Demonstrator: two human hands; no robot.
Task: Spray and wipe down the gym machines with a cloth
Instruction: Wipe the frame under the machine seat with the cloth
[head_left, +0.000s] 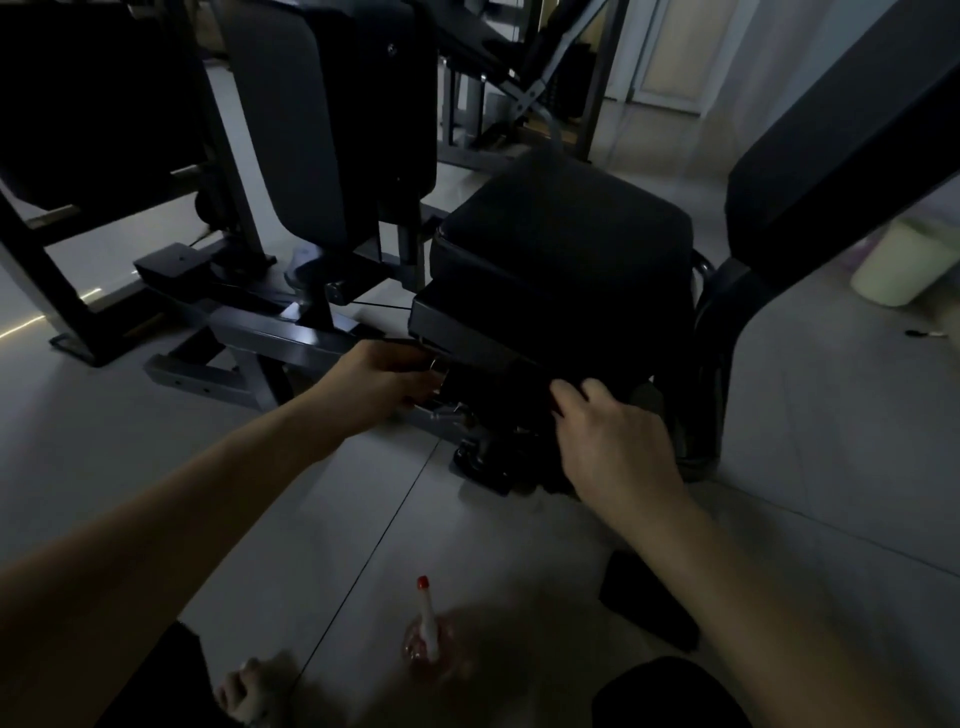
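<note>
Spray bottle (427, 631), the only one, stands upright on the tiled floor (779, 467) near the person's knees, long axis vertical, red-tipped nozzle up. One gym machine seat (561, 234) sits ahead. The left hand (384, 384) curls its fingers under the seat base (467, 332), gripping it. The right hand (608, 431) bends its fingers into the dark beneath; whether they hold anything cannot be told. One pale bin (893, 265) stands at right.
</note>
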